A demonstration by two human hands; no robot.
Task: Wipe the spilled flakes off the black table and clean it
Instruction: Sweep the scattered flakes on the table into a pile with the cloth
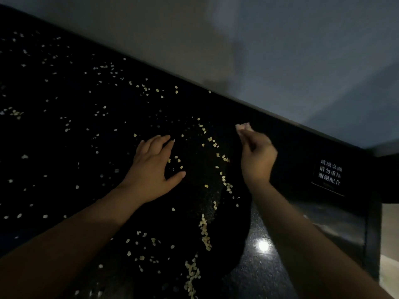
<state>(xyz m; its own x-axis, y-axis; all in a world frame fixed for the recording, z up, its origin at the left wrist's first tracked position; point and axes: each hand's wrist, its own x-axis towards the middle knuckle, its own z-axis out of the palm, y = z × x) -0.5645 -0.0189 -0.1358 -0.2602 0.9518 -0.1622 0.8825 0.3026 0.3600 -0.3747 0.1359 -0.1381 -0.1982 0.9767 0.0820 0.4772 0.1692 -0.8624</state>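
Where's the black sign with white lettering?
Head view, far right: the sign sits at the black table's right end, just beyond the right hand.

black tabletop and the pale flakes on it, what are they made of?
Black glossy tabletop: hard, polished, faintly speckled; a sharp lamp glare mirrors in it, so glass or polished stone; the small white-lettered sign says glass. Pale yellowish flakes: thin, flat, matte, dry-looking, probably oat-like cereal; cannot confirm.
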